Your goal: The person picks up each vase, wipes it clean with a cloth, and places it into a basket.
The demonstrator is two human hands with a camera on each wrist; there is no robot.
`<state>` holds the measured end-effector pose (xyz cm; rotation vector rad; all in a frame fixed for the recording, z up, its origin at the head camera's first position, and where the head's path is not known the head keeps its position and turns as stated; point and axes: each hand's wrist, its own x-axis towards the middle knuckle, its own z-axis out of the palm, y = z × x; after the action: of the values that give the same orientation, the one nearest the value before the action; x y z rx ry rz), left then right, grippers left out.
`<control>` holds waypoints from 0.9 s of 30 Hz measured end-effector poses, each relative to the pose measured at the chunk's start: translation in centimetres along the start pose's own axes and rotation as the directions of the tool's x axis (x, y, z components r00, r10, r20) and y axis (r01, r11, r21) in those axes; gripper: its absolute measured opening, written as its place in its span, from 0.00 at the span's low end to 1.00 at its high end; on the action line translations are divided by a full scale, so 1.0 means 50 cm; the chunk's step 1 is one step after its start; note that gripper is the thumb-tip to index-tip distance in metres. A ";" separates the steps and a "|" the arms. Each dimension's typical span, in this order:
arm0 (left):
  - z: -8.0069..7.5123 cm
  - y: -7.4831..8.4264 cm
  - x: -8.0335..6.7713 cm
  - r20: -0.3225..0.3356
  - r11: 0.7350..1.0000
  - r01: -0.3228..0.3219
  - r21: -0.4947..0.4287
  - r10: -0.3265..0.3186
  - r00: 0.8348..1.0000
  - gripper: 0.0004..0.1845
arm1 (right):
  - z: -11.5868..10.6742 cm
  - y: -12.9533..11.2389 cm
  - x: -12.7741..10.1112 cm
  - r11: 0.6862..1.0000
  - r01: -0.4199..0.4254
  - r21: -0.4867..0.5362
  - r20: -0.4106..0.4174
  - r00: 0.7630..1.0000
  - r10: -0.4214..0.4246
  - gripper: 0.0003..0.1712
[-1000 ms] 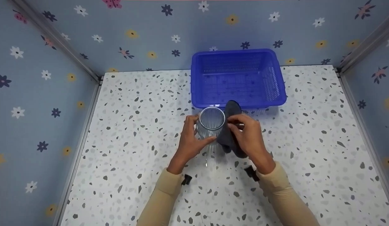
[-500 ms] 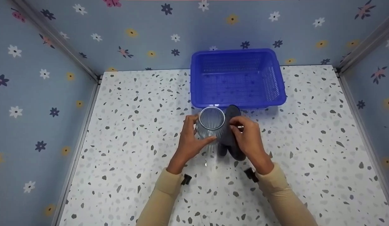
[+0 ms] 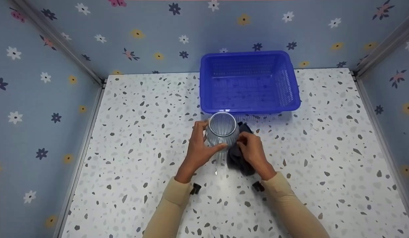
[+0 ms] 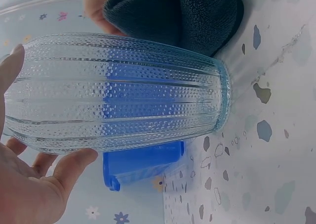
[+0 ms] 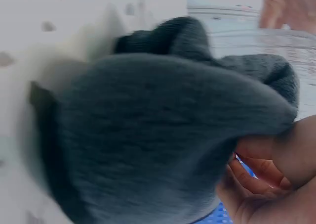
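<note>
While the left hand (image 3: pixel 200 148) grips the upper part of the vase (image 4: pixel 123 93), upright on the table (image 3: pixel 141 142), the right hand (image 3: pixel 254 151) pinches the cloth (image 5: pixel 153 130), which droops from that pinch beside the vase.

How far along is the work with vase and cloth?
Done: the vase stands upright on the table. In hand: the left hand grips it; the right hand holds the cloth at its side, probably for wiping. Left: perhaps wiping, then releasing both, since each is held.
</note>
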<state>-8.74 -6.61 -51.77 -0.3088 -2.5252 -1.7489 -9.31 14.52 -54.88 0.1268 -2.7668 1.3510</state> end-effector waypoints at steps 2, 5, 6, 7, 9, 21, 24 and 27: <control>-0.001 0.000 0.000 -0.003 1.000 -0.001 0.003 0.001 1.000 0.44 | 0.005 0.003 0.001 1.000 -0.002 -0.005 -0.001 1.000 0.002 0.07; -0.003 0.001 0.000 -0.007 1.000 -0.002 0.000 0.002 1.000 0.44 | 0.008 0.006 0.000 1.000 0.001 0.002 -0.010 1.000 -0.001 0.06; -0.003 0.002 -0.001 -0.008 1.000 0.000 -0.001 0.000 1.000 0.44 | 0.007 0.005 0.000 1.000 0.002 0.008 -0.015 1.000 -0.002 0.06; -0.003 0.001 -0.001 -0.007 1.000 0.001 -0.002 -0.001 1.000 0.44 | 0.006 0.004 -0.001 1.000 0.006 0.011 -0.023 1.000 -0.006 0.06; -0.003 0.001 0.000 -0.003 1.000 0.006 -0.003 -0.006 1.000 0.44 | 0.001 0.001 -0.004 1.000 0.015 0.024 -0.041 0.999 -0.014 0.06; 0.001 0.001 -0.005 -0.009 1.000 -0.009 0.019 0.009 1.000 0.44 | -0.078 -0.088 -0.008 0.979 0.083 0.186 -0.156 0.986 -0.054 0.05; 0.003 0.002 -0.004 -0.020 0.999 -0.019 0.031 0.020 1.000 0.44 | -0.090 -0.109 -0.007 0.976 0.117 0.183 -0.185 0.979 -0.082 0.05; 0.006 0.004 -0.006 -0.037 0.998 -0.034 0.047 0.035 0.999 0.44 | -0.096 -0.124 -0.005 0.974 0.151 0.168 -0.204 0.972 -0.116 0.04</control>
<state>-8.41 -6.31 -51.75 -0.3119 -2.5148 -1.6651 -8.34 14.55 -47.10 0.1777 -2.4277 1.4931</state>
